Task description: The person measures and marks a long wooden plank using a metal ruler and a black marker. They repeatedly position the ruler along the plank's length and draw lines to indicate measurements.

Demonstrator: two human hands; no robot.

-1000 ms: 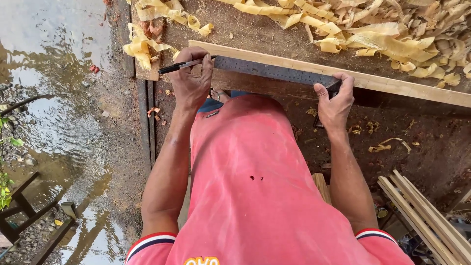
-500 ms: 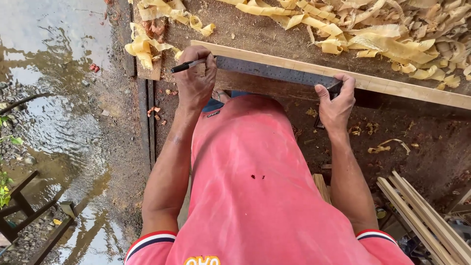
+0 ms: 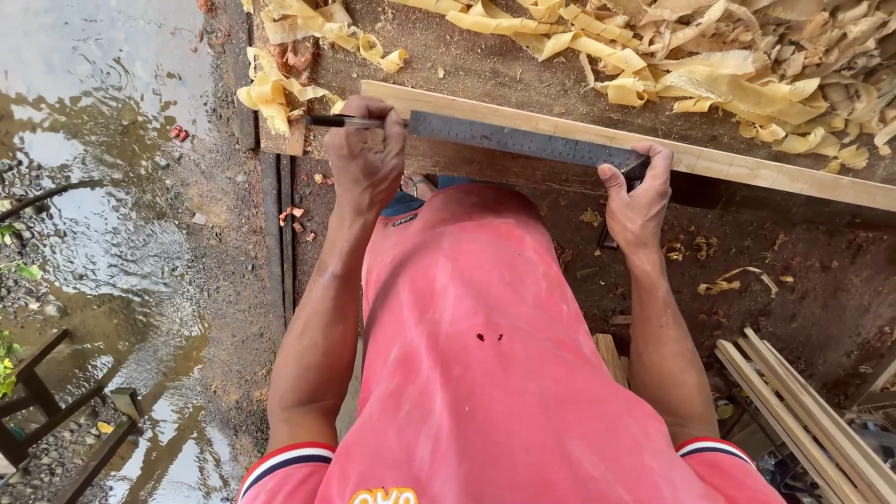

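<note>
My left hand [image 3: 366, 159] is closed around a black pen [image 3: 341, 120], whose tip rests at the left end of a dark steel ruler [image 3: 523, 140]. The ruler lies along a long pale wooden strip [image 3: 765, 168] on a dusty work surface. My right hand [image 3: 637, 201] grips the ruler's right end and presses it against the strip's near edge. My pink shirt [image 3: 476, 336] fills the lower middle of the view and hides what lies beneath it.
Yellow wood shavings [image 3: 728, 65] are heaped behind the strip and at the top left [image 3: 271, 89]. A muddy puddle [image 3: 84, 140] covers the ground at left, with a dark wooden frame [image 3: 47, 401] beside it. Several pale wooden slats [image 3: 803, 411] lie at bottom right.
The pen has swung from a tilted pose to nearly level along the strip, with my left hand shifting slightly. My right hand and the ruler have stayed in place.
</note>
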